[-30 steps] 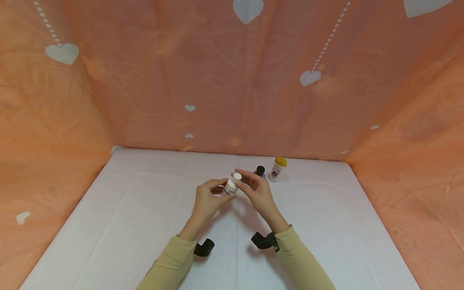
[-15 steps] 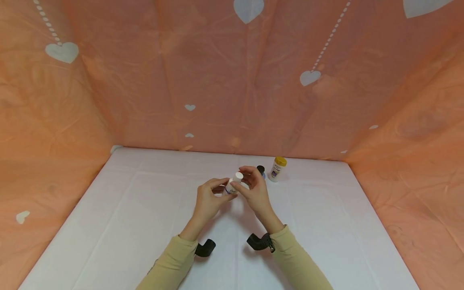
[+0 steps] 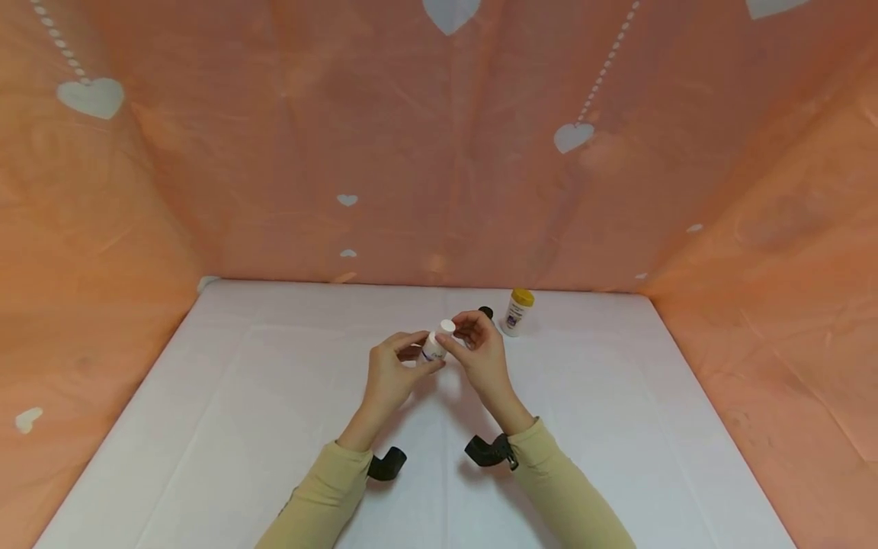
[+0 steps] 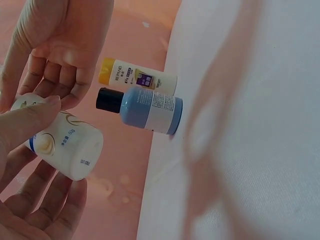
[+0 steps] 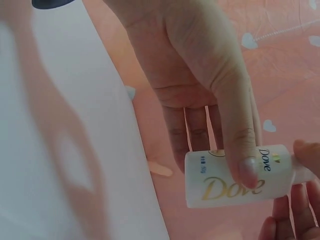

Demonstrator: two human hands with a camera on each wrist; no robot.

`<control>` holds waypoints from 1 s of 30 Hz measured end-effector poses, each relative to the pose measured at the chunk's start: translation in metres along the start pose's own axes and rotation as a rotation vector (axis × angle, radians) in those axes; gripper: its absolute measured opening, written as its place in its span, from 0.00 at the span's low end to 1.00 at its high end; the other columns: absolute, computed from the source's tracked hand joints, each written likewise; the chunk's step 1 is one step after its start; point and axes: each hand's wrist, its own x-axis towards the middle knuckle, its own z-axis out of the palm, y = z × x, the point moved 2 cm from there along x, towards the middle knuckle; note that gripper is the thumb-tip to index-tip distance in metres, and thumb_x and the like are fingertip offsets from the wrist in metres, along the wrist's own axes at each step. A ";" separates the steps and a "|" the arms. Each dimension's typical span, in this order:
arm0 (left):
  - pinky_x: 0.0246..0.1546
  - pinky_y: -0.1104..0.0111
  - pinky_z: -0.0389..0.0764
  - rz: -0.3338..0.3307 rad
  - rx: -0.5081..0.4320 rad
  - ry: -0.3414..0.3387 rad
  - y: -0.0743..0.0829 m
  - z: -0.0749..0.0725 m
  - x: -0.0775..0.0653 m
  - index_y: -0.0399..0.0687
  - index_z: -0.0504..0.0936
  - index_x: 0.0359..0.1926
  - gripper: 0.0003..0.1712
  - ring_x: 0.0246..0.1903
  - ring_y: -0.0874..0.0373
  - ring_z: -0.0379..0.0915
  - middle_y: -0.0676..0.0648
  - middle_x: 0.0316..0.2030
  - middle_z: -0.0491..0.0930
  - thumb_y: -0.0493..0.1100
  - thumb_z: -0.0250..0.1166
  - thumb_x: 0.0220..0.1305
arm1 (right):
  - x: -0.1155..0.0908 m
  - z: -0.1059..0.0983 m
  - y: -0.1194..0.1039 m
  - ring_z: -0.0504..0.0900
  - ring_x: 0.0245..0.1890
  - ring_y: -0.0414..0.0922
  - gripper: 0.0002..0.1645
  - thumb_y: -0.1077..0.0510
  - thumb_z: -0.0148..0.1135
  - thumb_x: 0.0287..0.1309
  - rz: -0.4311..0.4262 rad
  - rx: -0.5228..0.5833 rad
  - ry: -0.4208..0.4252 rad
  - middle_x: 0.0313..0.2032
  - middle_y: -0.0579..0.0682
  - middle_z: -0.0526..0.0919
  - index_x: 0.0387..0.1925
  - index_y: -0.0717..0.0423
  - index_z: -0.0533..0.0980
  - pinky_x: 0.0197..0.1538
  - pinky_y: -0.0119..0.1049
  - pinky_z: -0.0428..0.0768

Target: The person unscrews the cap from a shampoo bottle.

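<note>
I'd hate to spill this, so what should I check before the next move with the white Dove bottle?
1. White Dove bottle held: ok, the left hand grips its body between thumb and fingers.
2. Right hand in place: ok, its thumb and fingers are at the white cap.
3. White cap tight: cannot tell; it sits at the bottle's end, but no view shows how firmly.
4. White Dove bottle upright: not ok, it is tilted in the head view.
5. Blue bottle and yellow-capped bottle out of the way: ok, both stand on the table, apart from the hands.
</note>
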 end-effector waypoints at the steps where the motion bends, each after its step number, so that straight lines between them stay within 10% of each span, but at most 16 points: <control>1: 0.39 0.65 0.83 -0.004 0.004 0.001 0.000 0.000 0.000 0.39 0.84 0.48 0.26 0.37 0.55 0.81 0.47 0.38 0.82 0.37 0.79 0.44 | 0.000 0.000 0.000 0.77 0.43 0.48 0.20 0.63 0.71 0.52 0.004 -0.006 0.001 0.41 0.54 0.77 0.44 0.64 0.72 0.52 0.46 0.76; 10: 0.40 0.66 0.82 -0.016 0.001 -0.001 0.000 -0.002 0.002 0.42 0.85 0.47 0.26 0.37 0.56 0.81 0.48 0.38 0.83 0.37 0.79 0.43 | 0.000 -0.001 -0.017 0.78 0.43 0.47 0.18 0.67 0.69 0.52 0.024 -0.058 -0.021 0.42 0.58 0.79 0.45 0.69 0.75 0.52 0.39 0.77; 30: 0.40 0.64 0.83 0.010 -0.023 0.001 0.000 0.002 0.005 0.39 0.84 0.47 0.26 0.36 0.54 0.82 0.47 0.37 0.83 0.36 0.79 0.43 | -0.001 0.003 -0.032 0.76 0.44 0.47 0.24 0.74 0.66 0.52 0.002 0.015 -0.030 0.47 0.65 0.75 0.50 0.76 0.69 0.57 0.63 0.67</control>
